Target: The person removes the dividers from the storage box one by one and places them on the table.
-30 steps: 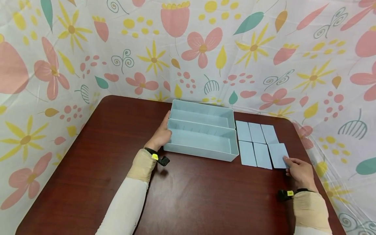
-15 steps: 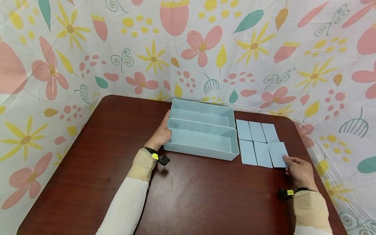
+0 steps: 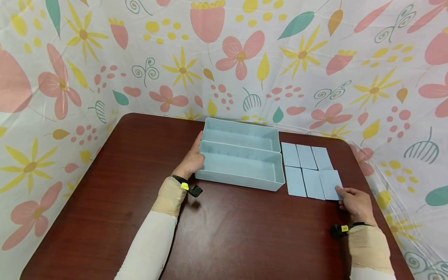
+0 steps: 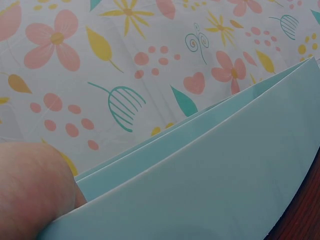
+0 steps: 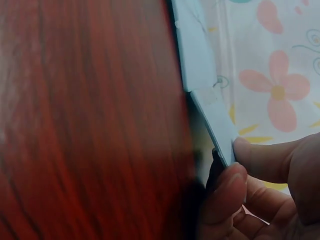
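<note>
Two long light blue boxes, a front box (image 3: 241,184) and a rear box (image 3: 241,135), lie side by side in the head view. My left hand (image 3: 190,159) grips the left end of the front box, its thumb over the rim; most fingers are hidden behind the wall. The left wrist view shows the base of that hand (image 4: 35,185) against the box wall (image 4: 210,165). My right hand (image 3: 357,203) pinches the near right corner of a thin light blue rectangular panel (image 3: 330,184) between thumb and fingers. In the right wrist view the panel (image 5: 217,122) tilts slightly, its held end raised over the table.
Several matching panels (image 3: 294,181) lie flat in two rows right of the boxes, on a dark red-brown wooden table (image 3: 245,233). A flower-patterned cloth (image 3: 297,58) hangs behind and at both sides. The table's right edge runs beside my right hand.
My right hand has moved slightly left with the panel, and the dark gap to the neighbouring panel has closed. The left hand keeps its grip and the boxes have stayed put.
</note>
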{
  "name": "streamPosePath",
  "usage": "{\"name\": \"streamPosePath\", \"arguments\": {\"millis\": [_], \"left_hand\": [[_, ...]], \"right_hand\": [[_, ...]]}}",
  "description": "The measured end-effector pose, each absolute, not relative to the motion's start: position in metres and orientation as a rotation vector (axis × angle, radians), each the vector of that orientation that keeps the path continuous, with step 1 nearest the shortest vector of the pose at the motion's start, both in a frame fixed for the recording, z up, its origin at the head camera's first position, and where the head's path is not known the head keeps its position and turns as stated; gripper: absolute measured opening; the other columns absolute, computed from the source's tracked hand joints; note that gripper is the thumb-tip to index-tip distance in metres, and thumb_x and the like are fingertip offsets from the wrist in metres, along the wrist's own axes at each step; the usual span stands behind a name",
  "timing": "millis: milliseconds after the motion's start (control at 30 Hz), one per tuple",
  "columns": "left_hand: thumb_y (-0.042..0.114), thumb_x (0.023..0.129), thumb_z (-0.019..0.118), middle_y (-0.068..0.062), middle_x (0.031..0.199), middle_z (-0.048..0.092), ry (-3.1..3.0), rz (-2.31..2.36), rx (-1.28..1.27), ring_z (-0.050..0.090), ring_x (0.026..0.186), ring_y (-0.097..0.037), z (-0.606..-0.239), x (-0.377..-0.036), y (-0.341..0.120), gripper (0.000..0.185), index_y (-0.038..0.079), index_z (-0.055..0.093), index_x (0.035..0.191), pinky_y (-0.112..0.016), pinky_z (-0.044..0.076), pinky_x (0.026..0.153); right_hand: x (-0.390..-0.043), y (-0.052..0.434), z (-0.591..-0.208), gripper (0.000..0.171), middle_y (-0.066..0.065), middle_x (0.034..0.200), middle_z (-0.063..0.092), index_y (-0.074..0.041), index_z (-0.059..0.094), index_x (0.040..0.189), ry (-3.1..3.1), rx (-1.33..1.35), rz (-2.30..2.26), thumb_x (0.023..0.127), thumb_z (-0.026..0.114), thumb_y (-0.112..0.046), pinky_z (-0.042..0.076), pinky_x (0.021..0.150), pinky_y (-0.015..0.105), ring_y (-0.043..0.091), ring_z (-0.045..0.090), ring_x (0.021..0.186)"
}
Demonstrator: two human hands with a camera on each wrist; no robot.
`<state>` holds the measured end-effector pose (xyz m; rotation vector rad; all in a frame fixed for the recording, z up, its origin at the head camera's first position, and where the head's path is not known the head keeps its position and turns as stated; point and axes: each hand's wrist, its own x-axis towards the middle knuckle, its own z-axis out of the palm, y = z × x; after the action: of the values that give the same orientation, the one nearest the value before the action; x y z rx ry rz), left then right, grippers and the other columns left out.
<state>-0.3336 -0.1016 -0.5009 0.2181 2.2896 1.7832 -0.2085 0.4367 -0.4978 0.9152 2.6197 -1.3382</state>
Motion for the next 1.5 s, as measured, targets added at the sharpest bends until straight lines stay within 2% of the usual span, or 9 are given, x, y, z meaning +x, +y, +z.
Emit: {"name": "streamPosePath", "arguments": {"millis": [300, 500, 600, 700, 767, 833, 867, 1233, 1500], "left_hand": [[-0.009, 0.09, 0.029, 0.006, 0.175, -0.004, 2.289, 1.778, 0.219, -0.005, 0.161, -0.017, -0.5022, -0.3349, -0.1022, 0.096, 0.036, -0.006, 0.167, -0.048, 0.004, 0.13], [-0.009, 0.09, 0.029, 0.007, 0.175, -0.004, 2.291, 1.778, 0.225, -0.005, 0.161, -0.017, -0.5023, -0.3351, -0.1018, 0.096, 0.037, -0.006, 0.167, -0.048, 0.003, 0.13], [-0.009, 0.091, 0.028, 0.008, 0.175, -0.005, 2.288, 1.778, 0.224, -0.006, 0.161, -0.016, -0.5021, -0.3351, -0.1017, 0.096, 0.038, -0.006, 0.166, -0.048, 0.003, 0.13], [-0.009, 0.09, 0.029, 0.008, 0.175, -0.004, 2.278, 1.79, 0.221, -0.006, 0.161, -0.016, -0.502, -0.3358, -0.1018, 0.096, 0.038, -0.006, 0.166, -0.048, 0.003, 0.13], [-0.01, 0.09, 0.029, 0.008, 0.175, -0.004, 2.272, 1.798, 0.222, -0.006, 0.161, -0.015, -0.5021, -0.3365, -0.1019, 0.097, 0.038, -0.005, 0.167, -0.048, 0.003, 0.13], [-0.01, 0.09, 0.029, 0.008, 0.175, -0.003, 2.27, 1.802, 0.224, -0.005, 0.161, -0.015, -0.5026, -0.3372, -0.1021, 0.097, 0.037, -0.005, 0.167, -0.048, 0.003, 0.13], [-0.01, 0.09, 0.029, 0.008, 0.175, -0.003, 2.272, 1.801, 0.225, -0.005, 0.161, -0.015, -0.5028, -0.3373, -0.1022, 0.096, 0.037, -0.005, 0.167, -0.048, 0.003, 0.13], [-0.01, 0.09, 0.029, 0.009, 0.175, -0.004, 2.262, 1.798, 0.221, -0.005, 0.161, -0.015, -0.5012, -0.3346, -0.1031, 0.097, 0.039, -0.005, 0.166, -0.047, 0.004, 0.13], [-0.01, 0.09, 0.029, 0.007, 0.175, -0.004, 2.265, 1.789, 0.216, -0.006, 0.161, -0.016, -0.4978, -0.3321, -0.1026, 0.097, 0.039, -0.006, 0.166, -0.048, 0.005, 0.13]], "right_hand": [[-0.2074, 0.4339, -0.4982, 0.067, 0.002, 0.079, 0.066, 0.004, 0.055, 0.141, 2.779, 0.91, -1.117, 0.099, 0.063, -0.048, 0.057, 0.056, 0.031, 0.014, 0.065, 0.06], [-0.2074, 0.4342, -0.495, 0.067, 0.001, 0.069, 0.069, 0.003, 0.057, 0.14, 2.834, 0.876, -0.941, 0.099, 0.06, -0.05, 0.052, 0.054, 0.032, 0.016, 0.065, 0.059], [-0.2079, 0.4348, -0.4927, 0.068, 0.01, 0.07, 0.071, 0.002, 0.058, 0.14, 2.861, 0.857, -0.838, 0.099, 0.059, -0.053, 0.048, 0.057, 0.035, 0.023, 0.067, 0.063], [-0.2089, 0.4349, -0.4911, 0.067, 0.026, 0.103, 0.072, 0.001, 0.059, 0.139, 2.879, 0.846, -0.768, 0.098, 0.059, -0.053, 0.046, 0.067, 0.046, 0.038, 0.065, 0.084], [-0.2099, 0.4349, -0.4913, 0.065, 0.034, 0.127, 0.062, 0.001, 0.06, 0.138, 2.882, 0.846, -0.752, 0.098, 0.06, -0.051, 0.044, 0.076, 0.054, 0.047, 0.058, 0.099], [-0.2108, 0.4352, -0.4925, 0.062, 0.037, 0.14, 0.051, 0.001, 0.06, 0.138, 2.878, 0.849, -0.753, 0.099, 0.06, -0.048, 0.041, 0.083, 0.06, 0.052, 0.051, 0.108], [-0.2113, 0.4353, -0.4933, 0.061, 0.037, 0.141, 0.05, 0.001, 0.059, 0.138, 2.875, 0.854, -0.756, 0.099, 0.06, -0.047, 0.04, 0.085, 0.061, 0.052, 0.05, 0.109], [-0.2138, 0.4372, -0.4952, 0.058, 0.036, 0.138, 0.053, 0.001, 0.061, 0.134, 2.89, 0.865, -0.77, 0.098, 0.063, -0.044, 0.039, 0.088, 0.061, 0.052, 0.05, 0.11], [-0.2146, 0.4334, -0.4947, 0.052, 0.035, 0.132, 0.058, 0.002, 0.064, 0.13, 2.906, 0.887, -0.774, 0.097, 0.065, -0.039, 0.041, 0.077, 0.05, 0.049, 0.054, 0.106]]}}
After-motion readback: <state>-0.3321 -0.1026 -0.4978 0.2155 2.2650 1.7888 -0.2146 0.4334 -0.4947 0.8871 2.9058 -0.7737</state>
